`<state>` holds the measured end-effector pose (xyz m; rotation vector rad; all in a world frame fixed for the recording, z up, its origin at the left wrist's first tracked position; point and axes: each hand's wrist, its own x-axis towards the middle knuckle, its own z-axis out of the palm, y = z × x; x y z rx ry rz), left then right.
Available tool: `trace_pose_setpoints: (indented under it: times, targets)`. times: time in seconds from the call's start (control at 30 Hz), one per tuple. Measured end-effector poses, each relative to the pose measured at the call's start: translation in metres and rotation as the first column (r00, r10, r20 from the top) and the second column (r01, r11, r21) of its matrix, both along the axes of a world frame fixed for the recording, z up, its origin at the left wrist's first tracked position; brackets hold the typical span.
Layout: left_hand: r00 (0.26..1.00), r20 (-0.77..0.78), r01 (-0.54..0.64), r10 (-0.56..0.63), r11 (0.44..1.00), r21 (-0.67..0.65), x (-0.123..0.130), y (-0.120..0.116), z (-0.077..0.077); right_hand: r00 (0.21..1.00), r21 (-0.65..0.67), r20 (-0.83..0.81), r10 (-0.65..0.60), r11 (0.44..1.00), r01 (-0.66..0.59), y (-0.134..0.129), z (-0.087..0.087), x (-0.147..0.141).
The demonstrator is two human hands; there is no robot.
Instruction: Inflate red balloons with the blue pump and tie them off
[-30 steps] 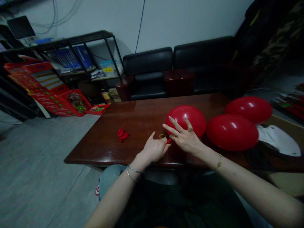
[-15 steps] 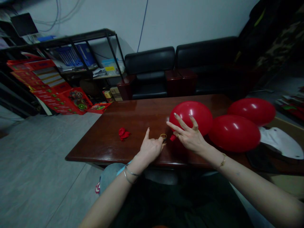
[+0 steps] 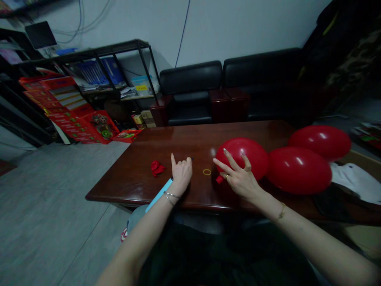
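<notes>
My right hand [image 3: 241, 179] is at an inflated red balloon [image 3: 256, 153], with several fingers spread across its near side. The balloon's neck [image 3: 219, 179] pokes out beside the hand, where the gripping fingers are mostly hidden. My left hand [image 3: 182, 173] is closed around a slim tool with its little finger sticking out. Of this tool, a light-blue tube [image 3: 159, 195] shows beside my wrist and a dark tip beyond my fingers. Between the hands, a yellow rubber band [image 3: 206, 172] lies on the table. Left of my left hand lies a limp red balloon [image 3: 157, 168].
Two more inflated red balloons [image 3: 299, 170] rest at the right of the brown table [image 3: 175, 137], near a white cloth-like item [image 3: 355, 180]. Black sofas [image 3: 190, 81] stand behind it. Red boxes [image 3: 67, 115] and a shelf [image 3: 119, 47] are at the left.
My left hand has moved left and slightly up with the light-blue tube, away from the rubber band, which now lies on the table. My right hand stays at the balloon.
</notes>
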<state>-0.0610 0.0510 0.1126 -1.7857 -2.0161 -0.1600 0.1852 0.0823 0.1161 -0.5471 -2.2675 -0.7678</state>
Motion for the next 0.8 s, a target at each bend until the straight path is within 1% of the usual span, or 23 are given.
trace_pose_setpoints:
  times: [0.17, 0.3, 0.43, 0.53, 0.67, 0.8]
  targets:
    - [0.990, 0.080, -0.111, 0.115, 0.992, -0.054, -0.019, 0.027, -0.013, 1.000, -0.029, 0.001, 0.004, 1.000, -0.004, -0.004, -0.002, -0.002]
    - [0.979, 0.165, -0.112, 0.120, 0.992, -0.059, -0.032, 0.042, -0.030, 1.000, -0.031, -0.007, 0.005, 1.000, -0.005, -0.006, -0.004, -0.002]
    - [0.979, 0.141, -0.139, 0.149, 0.987, -0.079, -0.041, 0.054, -0.044, 1.000, -0.037, -0.011, 0.006, 0.999, -0.007, -0.008, -0.004, -0.004]
    - [0.971, 0.141, -0.180, 0.196, 0.977, -0.115, -0.046, 0.063, -0.051, 1.000, -0.050, -0.013, 0.006, 0.999, -0.007, -0.010, -0.002, -0.006]
    - [0.937, 0.224, -0.240, 0.269, 0.959, -0.151, -0.052, 0.075, -0.058, 0.999, -0.061, -0.043, 0.003, 0.998, -0.006, -0.011, -0.003, -0.009]
    - [0.913, 0.260, -0.283, 0.316, 0.946, -0.156, -0.061, 0.087, -0.064, 0.997, -0.081, -0.071, -0.005, 0.997, -0.001, -0.011, -0.007, -0.011]
